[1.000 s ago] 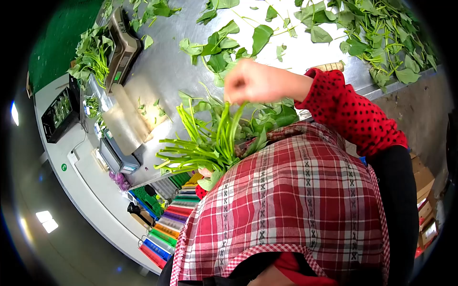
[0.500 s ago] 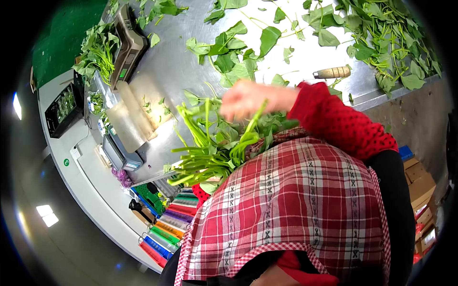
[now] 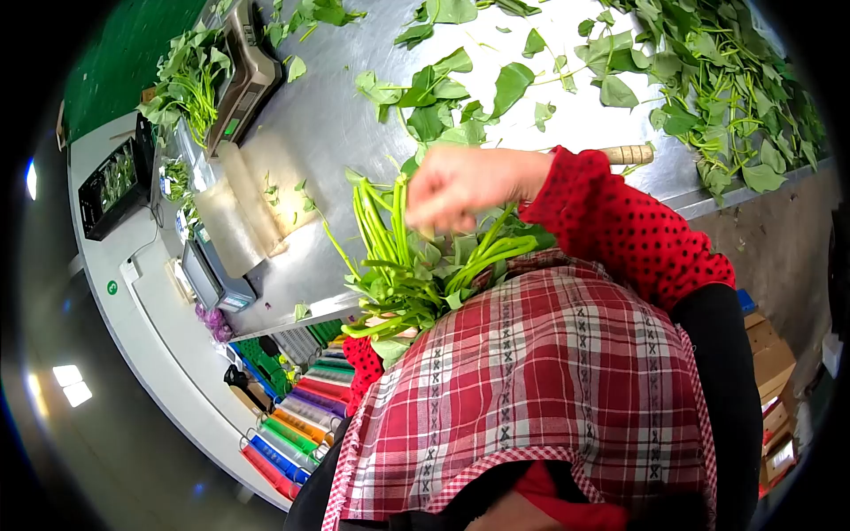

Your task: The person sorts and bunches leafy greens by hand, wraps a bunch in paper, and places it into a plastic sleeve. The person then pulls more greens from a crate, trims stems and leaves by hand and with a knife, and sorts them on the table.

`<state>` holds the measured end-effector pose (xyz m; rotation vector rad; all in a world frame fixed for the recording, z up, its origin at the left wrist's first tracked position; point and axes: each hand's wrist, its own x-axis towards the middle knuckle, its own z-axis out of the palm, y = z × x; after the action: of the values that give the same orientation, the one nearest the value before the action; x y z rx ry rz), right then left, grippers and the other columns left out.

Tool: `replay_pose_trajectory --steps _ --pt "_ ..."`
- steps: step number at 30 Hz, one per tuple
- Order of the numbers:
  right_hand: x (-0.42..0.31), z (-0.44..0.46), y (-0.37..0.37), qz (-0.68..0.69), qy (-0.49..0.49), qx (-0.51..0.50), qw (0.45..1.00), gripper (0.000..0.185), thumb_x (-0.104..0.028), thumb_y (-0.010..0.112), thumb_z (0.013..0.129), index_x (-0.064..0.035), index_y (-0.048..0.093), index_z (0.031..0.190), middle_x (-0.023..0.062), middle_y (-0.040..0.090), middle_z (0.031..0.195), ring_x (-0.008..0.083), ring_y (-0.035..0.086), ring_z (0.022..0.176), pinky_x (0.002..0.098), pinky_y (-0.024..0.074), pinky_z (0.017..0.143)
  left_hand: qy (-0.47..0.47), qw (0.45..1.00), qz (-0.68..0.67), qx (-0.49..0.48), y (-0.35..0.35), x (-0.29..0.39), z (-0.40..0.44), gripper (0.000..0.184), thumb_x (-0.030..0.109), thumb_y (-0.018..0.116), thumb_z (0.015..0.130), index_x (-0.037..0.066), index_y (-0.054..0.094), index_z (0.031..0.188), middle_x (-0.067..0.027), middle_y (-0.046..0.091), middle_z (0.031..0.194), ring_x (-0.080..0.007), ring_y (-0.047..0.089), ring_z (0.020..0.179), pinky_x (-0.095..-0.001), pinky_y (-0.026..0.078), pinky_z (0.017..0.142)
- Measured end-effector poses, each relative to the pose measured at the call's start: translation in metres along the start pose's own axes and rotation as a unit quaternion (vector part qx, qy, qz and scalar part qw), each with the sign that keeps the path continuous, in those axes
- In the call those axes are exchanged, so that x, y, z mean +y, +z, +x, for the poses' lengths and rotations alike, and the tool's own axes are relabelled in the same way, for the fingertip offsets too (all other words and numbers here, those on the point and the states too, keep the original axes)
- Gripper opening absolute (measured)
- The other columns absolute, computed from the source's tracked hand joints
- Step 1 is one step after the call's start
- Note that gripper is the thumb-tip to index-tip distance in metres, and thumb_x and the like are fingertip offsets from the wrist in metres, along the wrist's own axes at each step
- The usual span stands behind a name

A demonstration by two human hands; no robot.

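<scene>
A bunch of green leafy stems (image 3: 416, 265) is held against my checked apron at the table's front edge. My left hand (image 3: 396, 329) is under the bunch, mostly hidden by stems and leaves, with only a bit of the fingers showing as they hold it. My right hand (image 3: 452, 188) is over the upper stems with its fingers curled, slightly blurred; whether a stem is between them cannot be made out. Behind my right wrist lies a knife-like tool with a wooden handle (image 3: 627, 155).
Loose leaves (image 3: 434, 97) lie on the metal table (image 3: 328, 106), with a large heap of greens (image 3: 744, 97) at the right. At the left are a scale (image 3: 248, 75) bearing greens, a second device (image 3: 212, 274) and a black crate (image 3: 115, 181). Colored racks (image 3: 301, 425) stand below.
My right hand has moved slightly down and left over the bunch, its fingers still curled. Several stems have shifted and spread to the right. The whole view has shifted a little.
</scene>
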<state>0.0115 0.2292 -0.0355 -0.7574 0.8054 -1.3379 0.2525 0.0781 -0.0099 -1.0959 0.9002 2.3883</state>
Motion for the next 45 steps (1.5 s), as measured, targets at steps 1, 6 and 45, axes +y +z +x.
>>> replay_pose_trajectory --steps 1,6,45 --pt "-0.007 -0.005 -0.003 0.029 -0.04 0.093 0.994 0.021 -0.022 0.063 0.089 -0.0029 0.064 0.079 -0.0004 0.057 0.061 0.0062 0.051 0.049 0.0215 0.0418 0.046 0.002 1.0 -0.002 0.0 0.0 -0.001 0.0 0.07 0.003 0.067 0.068 0.0 0.046 0.135 -0.0137 0.059 0.126 -0.0243 0.055 0.116 -0.0363 0.037 0.105" --pt "-0.015 -0.045 -0.077 -0.065 -0.056 0.273 0.958 0.024 -0.021 0.061 0.091 0.0009 0.059 0.099 0.004 0.063 0.087 0.0121 0.06 0.079 0.0255 0.0484 0.073 0.021 1.0 -0.002 -0.007 0.003 -0.002 0.002 0.07 0.003 0.067 0.068 0.0 0.046 0.135 -0.0136 0.059 0.126 -0.0242 0.055 0.117 -0.0364 0.037 0.105" --pt "-0.183 -0.069 0.032 0.112 -0.381 0.331 0.856 0.043 -0.035 0.06 0.091 -0.0069 0.055 0.123 0.0108 0.061 0.112 0.025 0.06 0.097 0.0396 0.0478 0.089 0.295 0.846 0.376 0.238 -0.016 0.038 0.037 0.041 0.025 0.063 0.088 -0.004 0.06 0.117 -0.0174 0.066 0.112 -0.0214 0.063 0.101 -0.0324 0.049 0.088"
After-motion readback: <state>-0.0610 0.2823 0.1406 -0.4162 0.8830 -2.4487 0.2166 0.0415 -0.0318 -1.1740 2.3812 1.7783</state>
